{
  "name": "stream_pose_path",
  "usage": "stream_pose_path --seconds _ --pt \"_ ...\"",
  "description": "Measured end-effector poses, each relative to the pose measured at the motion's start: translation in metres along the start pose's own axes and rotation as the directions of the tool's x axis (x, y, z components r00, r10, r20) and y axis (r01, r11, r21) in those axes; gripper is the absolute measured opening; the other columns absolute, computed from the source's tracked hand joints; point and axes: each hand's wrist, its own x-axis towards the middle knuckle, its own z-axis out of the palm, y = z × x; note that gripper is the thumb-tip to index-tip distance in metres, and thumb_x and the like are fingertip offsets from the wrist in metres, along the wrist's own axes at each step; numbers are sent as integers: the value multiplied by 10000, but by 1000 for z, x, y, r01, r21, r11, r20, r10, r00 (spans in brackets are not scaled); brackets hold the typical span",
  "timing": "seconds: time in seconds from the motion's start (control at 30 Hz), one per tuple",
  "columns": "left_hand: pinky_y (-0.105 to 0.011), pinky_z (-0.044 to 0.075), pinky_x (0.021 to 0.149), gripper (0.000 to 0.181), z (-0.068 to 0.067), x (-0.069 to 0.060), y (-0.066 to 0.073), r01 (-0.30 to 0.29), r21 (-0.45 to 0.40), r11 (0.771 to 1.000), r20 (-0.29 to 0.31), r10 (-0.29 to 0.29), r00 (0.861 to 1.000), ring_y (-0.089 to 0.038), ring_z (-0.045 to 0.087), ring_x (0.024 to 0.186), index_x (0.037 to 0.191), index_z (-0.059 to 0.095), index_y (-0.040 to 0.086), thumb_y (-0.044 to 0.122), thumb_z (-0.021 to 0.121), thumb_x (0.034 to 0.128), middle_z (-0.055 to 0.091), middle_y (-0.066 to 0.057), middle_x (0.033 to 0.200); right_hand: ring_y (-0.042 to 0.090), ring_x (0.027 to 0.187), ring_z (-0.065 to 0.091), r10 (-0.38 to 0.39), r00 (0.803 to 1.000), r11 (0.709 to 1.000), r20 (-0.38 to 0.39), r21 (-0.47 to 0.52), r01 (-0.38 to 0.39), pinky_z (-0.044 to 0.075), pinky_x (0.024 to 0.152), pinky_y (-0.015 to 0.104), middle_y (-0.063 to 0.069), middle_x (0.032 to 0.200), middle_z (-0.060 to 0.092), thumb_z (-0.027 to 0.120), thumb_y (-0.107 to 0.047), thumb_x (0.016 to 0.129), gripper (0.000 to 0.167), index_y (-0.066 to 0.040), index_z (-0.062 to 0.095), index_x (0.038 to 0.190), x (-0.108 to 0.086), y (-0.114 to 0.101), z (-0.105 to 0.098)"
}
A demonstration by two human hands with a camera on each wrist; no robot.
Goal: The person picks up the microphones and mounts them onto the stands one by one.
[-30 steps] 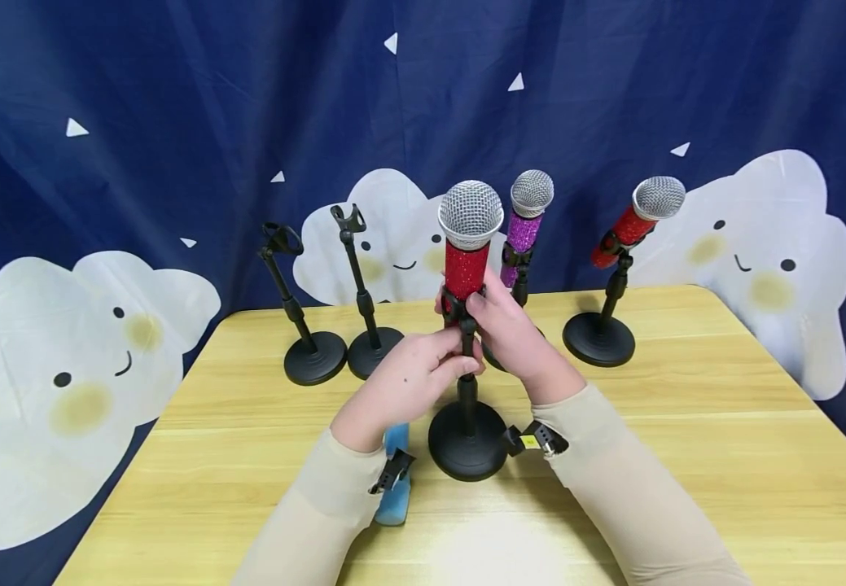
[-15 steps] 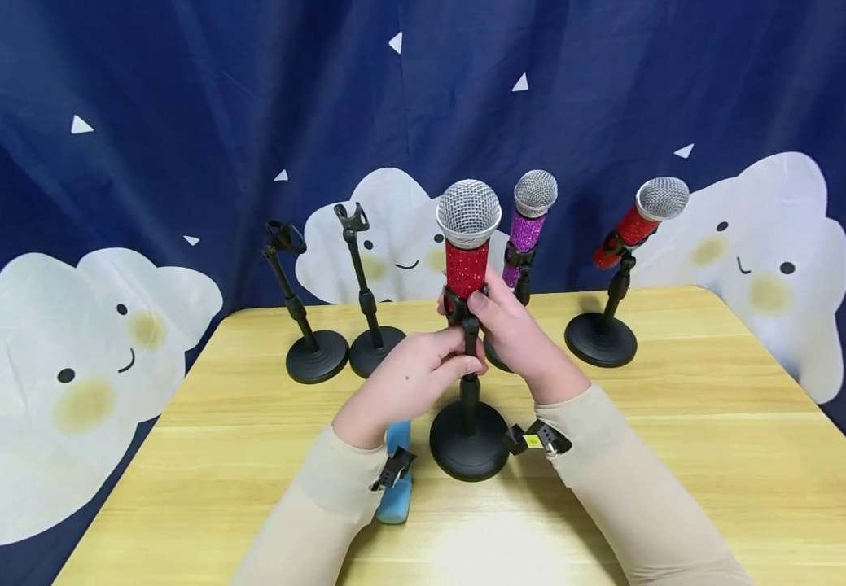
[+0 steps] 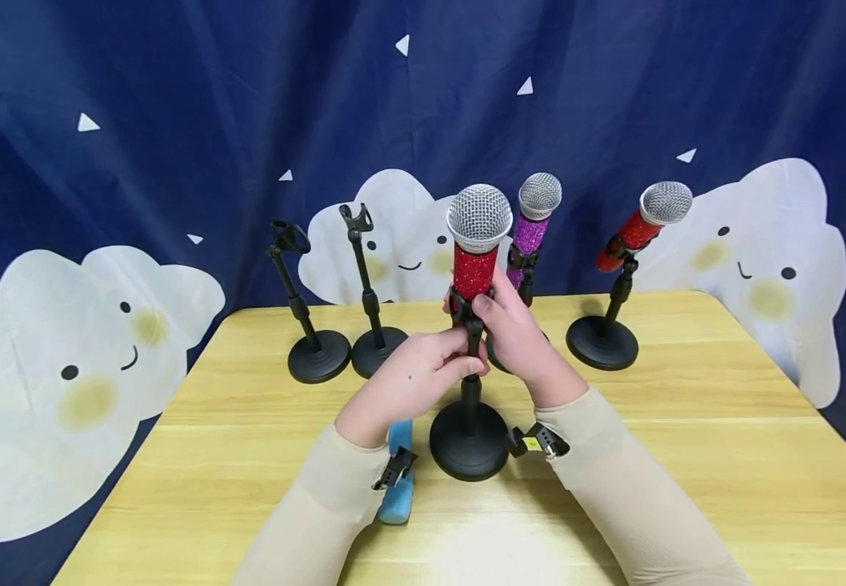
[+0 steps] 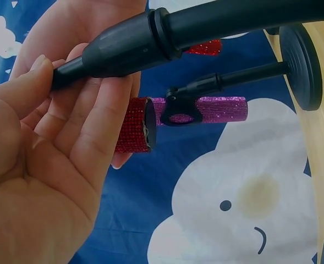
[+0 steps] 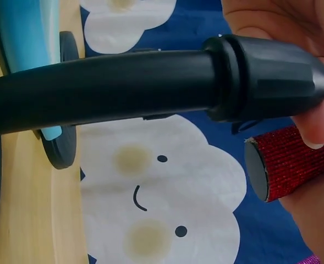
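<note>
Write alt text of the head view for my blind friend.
A person's left hand grips a black stand while the right hand holds the red microphone on it. Behind, on a wooden table: two bare stands, one purple microphone and another red one, both mounted.

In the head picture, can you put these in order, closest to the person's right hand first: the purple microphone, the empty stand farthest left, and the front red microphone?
1. Front red microphone: held in the right hand.
2. Purple microphone: behind that hand.
3. Empty stand: far left.
</note>
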Motion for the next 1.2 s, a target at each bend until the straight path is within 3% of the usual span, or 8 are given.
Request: stream_pose_path --seconds 0.3,0.47,0.6,0.8,0.9,1.03,1.13,1.2 --pt "-306 487 695 73 -1 0 1 19 -35 999 -4 -19 1000 -72 584 756 947 641 215 241 639 1015 695 126 873 418 1009 551 30 997 999 68 -20 -29 456 897 411 225 1063 587 491 -661 957 672 -115 425 1344 1 -3 -5" --pt "-305 490 710 69 0 0 0 30 -45 999 -2 -30 1000 -61 594 773 964 644 225 260 628 1020 698 137 888 349 1156 511 112 988 981 108 -168 -93 373 1027 464 166 1224 558 395 -620 1025 665 -74 399 1405 -6 -8 -14" --pt "-311 491 715 75 0 -1 0 47 -57 997 4 -47 999 -55 605 791 975 646 235 279 616 1027 701 140 902 253 1282 473 219 960 947 175 -277 -165 370 1072 516 121 1385 497 332 -399 1107 506 -80 376 1498 -23 -14 -29" --pt "-309 478 700 72 -2 0 2 45 -32 998 6 -45 999 -74 578 768 984 650 228 277 620 1028 664 132 878 255 1359 483 408 871 854 273 -451 -259 398 1068 555 73 1504 481 608 -317 1027 707 -167 238 1611 -52 -7 -38" --pt "-299 467 671 68 -1 0 2 33 -19 999 3 -33 999 -83 559 725 1016 655 219 274 619 1029 645 116 852 237 1378 456 485 822 759 299 -611 -226 387 1086 521 58 1545 431 754 -396 915 918 -168 213 1620 -63 2 -33" --pt "-308 476 665 75 0 -1 2 35 -25 999 25 -34 999 -104 558 710 1059 651 201 261 616 1032 637 87 839 192 1365 438 579 739 642 344 -752 -153 395 1084 420 70 1603 326 825 -379 828 959 -130 304 1593 -74 15 -18" --pt "-310 515 761 75 2 -2 0 77 -37 996 78 -74 994 -74 623 830 1084 650 193 220 643 1014 670 100 925 142 1322 447 640 669 601 378 -788 -129 412 1058 367 57 1576 354 852 -322 782 951 -140 354 1571 -81 23 -7" --pt "-309 529 827 146 4 -3 -1 102 -43 994 137 -96 986 -65 646 925 1139 642 179 173 666 996 687 88 1002 128 1247 484 663 646 578 379 -807 -120 430 1026 346 40 1487 443 860 -316 765 899 -118 421 1525 -83 28 -2"
